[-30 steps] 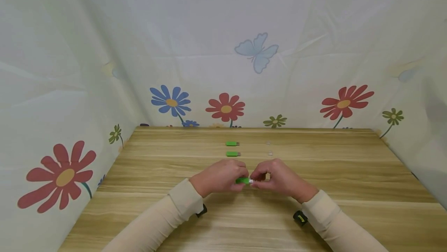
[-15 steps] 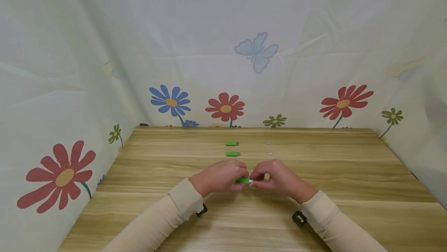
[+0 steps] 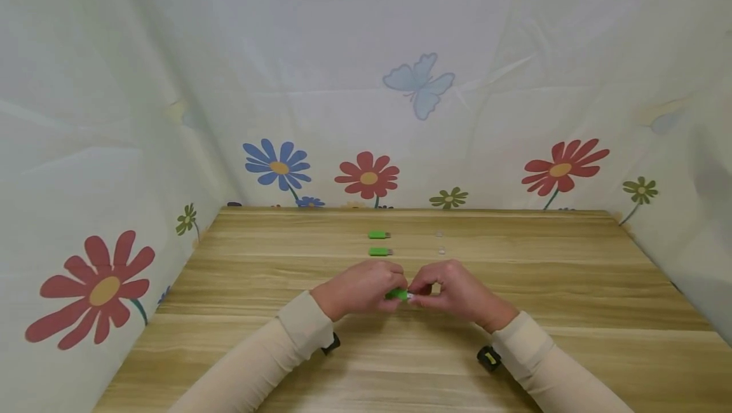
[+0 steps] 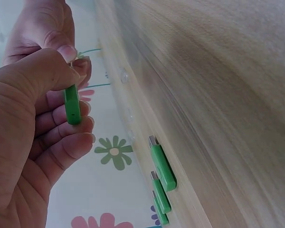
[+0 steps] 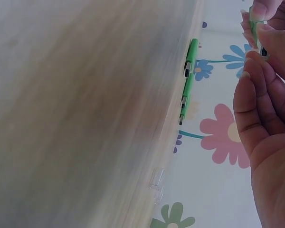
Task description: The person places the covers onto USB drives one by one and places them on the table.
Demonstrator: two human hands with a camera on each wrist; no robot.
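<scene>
left hand [image 3: 363, 289]: grasping a green usb stick [image 4: 72, 107] between thumb and fingers, above the wood-grain table [image 3: 229, 273]. right hand [image 3: 457, 292]: thumb and forefinger pinched at the stick's connector end [image 3: 410, 296]; fingertips cover part of it, and whether a clear cap sits between them is too small to tell.

surroundings: three more green usb sticks [image 4: 163, 168] lie in a row on the table in both wrist views, connectors all facing one way. head view shows two of them beyond the left hand; the hands block the tabletop beneath them. well to the right of the sticks, small clear caps [image 3: 442, 251], faint against the wood. black wrist devices [image 3: 488, 358] at both pale cuffs [image 3: 523, 343]. behind: white sheeting [image 3: 320, 51] printed with flowers and a butterfly [image 3: 420, 86].
</scene>
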